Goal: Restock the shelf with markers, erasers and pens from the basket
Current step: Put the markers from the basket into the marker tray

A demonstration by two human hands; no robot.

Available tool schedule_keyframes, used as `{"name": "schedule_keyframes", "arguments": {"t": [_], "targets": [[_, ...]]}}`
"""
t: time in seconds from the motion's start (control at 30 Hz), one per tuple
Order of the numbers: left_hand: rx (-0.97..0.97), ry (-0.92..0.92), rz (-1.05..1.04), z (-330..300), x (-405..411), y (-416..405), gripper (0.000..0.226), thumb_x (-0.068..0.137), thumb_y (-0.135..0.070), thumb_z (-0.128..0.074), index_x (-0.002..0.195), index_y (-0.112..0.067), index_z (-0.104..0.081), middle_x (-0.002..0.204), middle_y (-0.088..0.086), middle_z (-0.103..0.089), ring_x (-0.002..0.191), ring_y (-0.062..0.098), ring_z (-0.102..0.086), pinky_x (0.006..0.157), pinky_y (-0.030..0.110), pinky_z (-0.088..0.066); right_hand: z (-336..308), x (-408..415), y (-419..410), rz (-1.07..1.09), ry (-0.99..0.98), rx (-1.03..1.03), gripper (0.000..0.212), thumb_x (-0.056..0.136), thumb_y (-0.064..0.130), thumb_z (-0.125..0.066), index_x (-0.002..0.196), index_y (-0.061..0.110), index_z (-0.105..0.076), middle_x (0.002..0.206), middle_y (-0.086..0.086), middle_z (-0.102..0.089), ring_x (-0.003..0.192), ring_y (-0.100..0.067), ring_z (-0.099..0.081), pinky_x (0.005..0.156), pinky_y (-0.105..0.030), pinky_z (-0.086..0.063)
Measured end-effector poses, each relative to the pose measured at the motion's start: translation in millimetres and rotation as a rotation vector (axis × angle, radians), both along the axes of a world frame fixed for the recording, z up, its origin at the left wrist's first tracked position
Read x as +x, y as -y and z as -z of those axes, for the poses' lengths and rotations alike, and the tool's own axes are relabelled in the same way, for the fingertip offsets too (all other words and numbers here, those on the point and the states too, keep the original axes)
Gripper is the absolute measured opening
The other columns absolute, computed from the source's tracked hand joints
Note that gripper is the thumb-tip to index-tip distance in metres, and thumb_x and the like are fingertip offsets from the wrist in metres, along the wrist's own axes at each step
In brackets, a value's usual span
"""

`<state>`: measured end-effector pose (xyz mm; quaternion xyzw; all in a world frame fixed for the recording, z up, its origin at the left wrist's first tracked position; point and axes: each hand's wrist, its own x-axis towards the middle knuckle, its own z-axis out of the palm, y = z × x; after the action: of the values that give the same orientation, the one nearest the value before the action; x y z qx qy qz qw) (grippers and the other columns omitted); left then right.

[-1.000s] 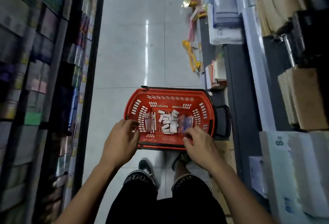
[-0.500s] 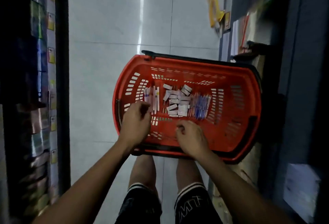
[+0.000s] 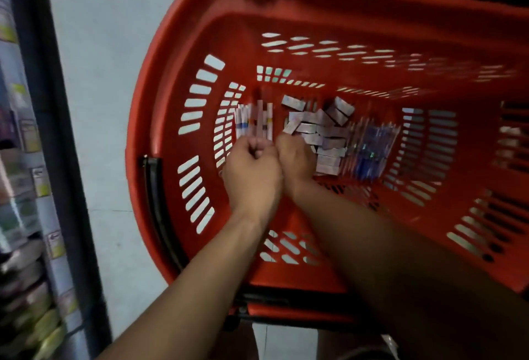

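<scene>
A red plastic basket (image 3: 143, 119) fills the view, and both my hands reach into it. On its floor lie a row of white markers (image 3: 254, 117) at the left, a heap of small boxed erasers (image 3: 323, 133) in the middle, and several blue pens (image 3: 370, 148) at the right. My left hand (image 3: 252, 169) has its fingers curled round the near ends of the markers. My right hand (image 3: 294, 158) presses against the left one, at the seam between markers and erasers. Its fingers point down and are hidden behind the back of the hand.
A dark shelf upright (image 3: 43, 130) with blurred stock behind it runs down the left edge. Pale floor tiles (image 3: 100, 73) lie between the shelf and the basket. The basket's black handle (image 3: 154, 193) rests against its left rim.
The view has dropped much closer to the basket. Both hands went from its near rim down to the floor of the basket and came together at the markers.
</scene>
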<state>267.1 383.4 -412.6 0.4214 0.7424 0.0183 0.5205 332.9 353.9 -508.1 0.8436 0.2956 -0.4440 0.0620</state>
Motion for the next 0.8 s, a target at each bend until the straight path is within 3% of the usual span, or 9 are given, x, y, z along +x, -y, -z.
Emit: {"name": "schedule_keyframes", "arguments": {"t": [0.13,0.23,0.37,0.47,0.53,0.6,0.67,0.73,0.8], "targets": [[-0.006,0.014,-0.079,-1.6,2.7,3.8,0.016,0.096,-0.011,-0.061,0.088,-0.021,-0.07,0.08,-0.016,-0.071,0.078,-0.006,-0.064,0.087,0.034,-0.058,11.7,-0.6,-8.0,0.109,-0.069,-0.04,0.028,0.099,0.008,-0.047,0.112,0.0,-0.071,0.119,-0.025,-0.069,0.115,-0.042,-0.064,0.089,-0.04,-0.049],[-0.033,0.008,-0.09,-6.4,3.2,0.4,0.017,0.096,-0.01,-0.061,0.087,-0.021,-0.071,0.078,-0.01,-0.071,0.08,0.002,-0.067,0.091,0.042,-0.059,9.0,-2.6,-10.3,0.11,-0.038,-0.087,0.027,0.098,0.011,-0.05,0.111,0.003,-0.072,0.117,-0.02,-0.071,0.112,-0.04,-0.067,0.079,-0.038,-0.046],[-0.092,0.005,-0.121,-7.9,1.4,-9.0,0.014,0.095,-0.015,-0.059,0.09,-0.019,-0.072,0.089,0.0,-0.074,0.088,0.024,-0.069,0.093,0.054,-0.059,-8.4,-1.9,6.9,0.139,-0.059,-0.011,0.02,0.093,0.025,-0.062,0.091,0.01,-0.075,0.087,-0.011,-0.07,0.09,-0.034,-0.07,0.065,-0.03,-0.041],[-0.199,0.001,-0.085,-0.9,4.6,-16.8,0.016,0.095,-0.019,-0.063,0.111,-0.02,-0.065,0.102,-0.002,-0.072,0.1,0.022,-0.069,0.097,0.051,-0.057,-31.7,1.7,22.8,0.189,-0.183,0.14,0.007,0.089,0.025,-0.07,0.092,0.02,-0.071,0.082,0.001,-0.068,0.081,-0.021,-0.067,0.064,-0.027,-0.044],[-0.309,0.004,-0.035,4.4,7.5,-20.7,0.017,0.099,-0.021,-0.062,0.116,-0.02,-0.06,0.102,-0.002,-0.071,0.102,0.023,-0.071,0.098,0.047,-0.057,-50.6,0.4,29.6,0.176,-0.25,0.276,0.017,0.086,0.019,-0.075,0.101,0.022,-0.07,0.087,0.005,-0.072,0.081,-0.013,-0.067,0.064,-0.024,-0.046],[-0.339,0.023,0.008,10.1,6.0,-21.2,0.014,0.104,-0.021,-0.056,0.11,-0.016,-0.067,0.098,0.004,-0.075,0.098,0.026,-0.073,0.093,0.045,-0.06,-62.3,0.2,32.2,0.199,-0.312,0.366,0.022,0.085,0.015,-0.075,0.106,0.022,-0.073,0.083,0.012,-0.072,0.077,-0.004,-0.066,0.062,-0.018,-0.047],[-0.262,-0.008,0.045,13.4,0.5,-20.9,0.02,0.108,-0.026,-0.05,0.106,-0.02,-0.069,0.096,0.003,-0.075,0.095,0.024,-0.073,0.088,0.045,-0.06,-63.8,3.6,30.8,0.269,-0.37,0.42,0.015,0.085,0.013,-0.067,0.092,0.025,-0.073,0.066,0.021,-0.066,0.061,0.002,-0.062,0.054,-0.011,-0.041],[-0.121,-0.067,0.073,15.2,-5.5,-20.2,0.022,0.11,-0.032,-0.046,0.105,-0.024,-0.066,0.092,-0.002,-0.074,0.084,0.019,-0.071,0.075,0.042,-0.059,-52.3,8.7,26.6,0.307,-0.293,0.405,0.015,0.089,0.016,-0.067,0.081,0.029,-0.067,0.058,0.018,-0.061,0.057,0.003,-0.06,0.048,-0.008,-0.035],[-0.017,-0.066,0.051,16.7,-9.3,-19.3,0.022,0.11,-0.034,-0.045,0.103,-0.027,-0.064,0.085,-0.005,-0.072,0.071,0.015,-0.066,0.063,0.037,-0.051,-31.4,12.5,21.8,0.289,-0.139,0.314,0.013,0.092,0.02,-0.066,0.081,0.027,-0.067,0.068,0.014,-0.065,0.058,0.0,-0.057,0.047,-0.011,-0.032]]}}
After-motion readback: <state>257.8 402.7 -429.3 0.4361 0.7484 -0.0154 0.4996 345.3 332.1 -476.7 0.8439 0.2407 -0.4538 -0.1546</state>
